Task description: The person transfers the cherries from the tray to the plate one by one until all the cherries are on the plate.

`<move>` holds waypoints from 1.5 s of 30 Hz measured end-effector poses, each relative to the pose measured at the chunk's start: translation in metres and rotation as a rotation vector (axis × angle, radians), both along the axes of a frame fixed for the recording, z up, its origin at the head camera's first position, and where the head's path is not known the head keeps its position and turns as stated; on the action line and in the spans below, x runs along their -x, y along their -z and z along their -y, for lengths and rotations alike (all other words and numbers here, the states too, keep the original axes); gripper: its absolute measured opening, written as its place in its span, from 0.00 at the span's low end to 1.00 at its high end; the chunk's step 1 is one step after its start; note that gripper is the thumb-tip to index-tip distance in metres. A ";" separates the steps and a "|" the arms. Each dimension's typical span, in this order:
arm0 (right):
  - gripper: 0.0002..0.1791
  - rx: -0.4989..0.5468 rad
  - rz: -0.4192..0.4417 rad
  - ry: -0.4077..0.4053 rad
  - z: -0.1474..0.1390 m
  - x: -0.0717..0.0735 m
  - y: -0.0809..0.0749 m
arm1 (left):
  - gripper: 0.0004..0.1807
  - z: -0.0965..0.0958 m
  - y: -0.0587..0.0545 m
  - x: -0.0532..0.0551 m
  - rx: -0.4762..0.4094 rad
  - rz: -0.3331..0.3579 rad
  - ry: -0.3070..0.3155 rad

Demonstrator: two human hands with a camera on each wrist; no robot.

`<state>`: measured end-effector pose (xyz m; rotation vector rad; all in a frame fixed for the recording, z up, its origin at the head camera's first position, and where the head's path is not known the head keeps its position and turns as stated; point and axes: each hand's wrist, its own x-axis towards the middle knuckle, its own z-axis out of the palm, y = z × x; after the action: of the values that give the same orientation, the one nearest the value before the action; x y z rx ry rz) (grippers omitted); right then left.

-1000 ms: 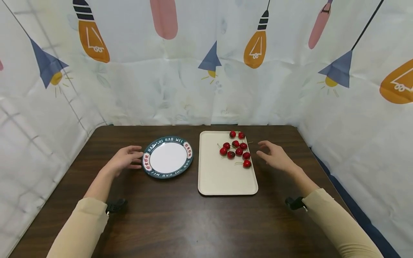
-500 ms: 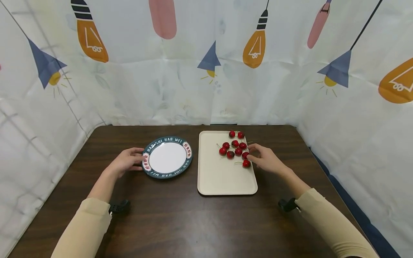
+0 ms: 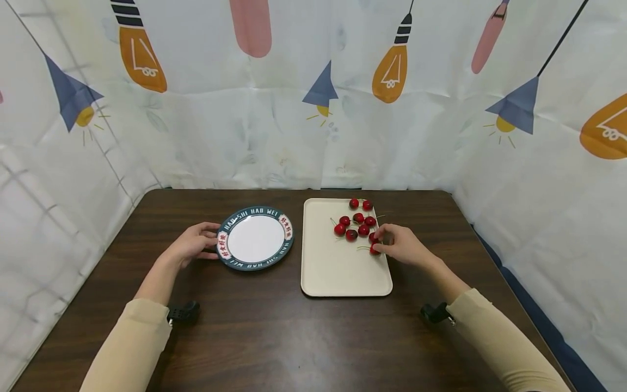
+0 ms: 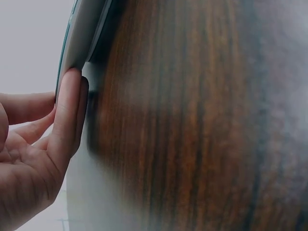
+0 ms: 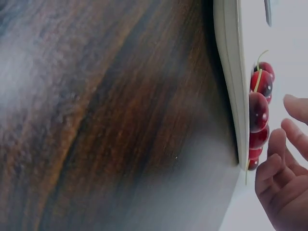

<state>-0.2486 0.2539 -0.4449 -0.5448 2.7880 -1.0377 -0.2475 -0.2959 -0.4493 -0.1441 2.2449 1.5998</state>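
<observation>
My left hand rests its fingertips against the left edge of a round white plate with a dark teal, lettered rim. Close up in the left wrist view, the fingers are fairly straight along the plate's edge. Red cherries, some with stems, lie on the right half of a cream tray. Over the tray's right edge, my right hand has thumb and fingers spread above the nearest cherry, partly hiding it. A gap shows between the fingertips and the cherries in the right wrist view.
Plate and tray stand side by side on a dark brown wooden table. Behind it hangs a white curtain printed with lamps and bulbs. Black straps are on both wrists.
My right hand has moved left from beside the tray to over its right edge, then slightly nearer me at the front cherry. My left hand has come up against the plate's rim.
</observation>
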 end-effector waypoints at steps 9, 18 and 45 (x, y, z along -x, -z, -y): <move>0.13 -0.069 0.019 -0.100 0.003 0.000 0.002 | 0.32 0.001 0.000 0.000 -0.010 0.011 0.021; 0.16 -0.094 0.033 -0.122 0.004 0.000 0.003 | 0.32 0.000 0.000 0.000 -0.035 0.020 0.040; 0.14 -0.001 -0.003 -0.118 0.018 0.007 -0.004 | 0.31 -0.007 0.000 -0.001 -0.032 0.041 0.058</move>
<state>-0.2556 0.2362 -0.4410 -0.7013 2.7210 -1.0118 -0.2469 -0.2889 -0.4493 -0.1009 2.1714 1.5880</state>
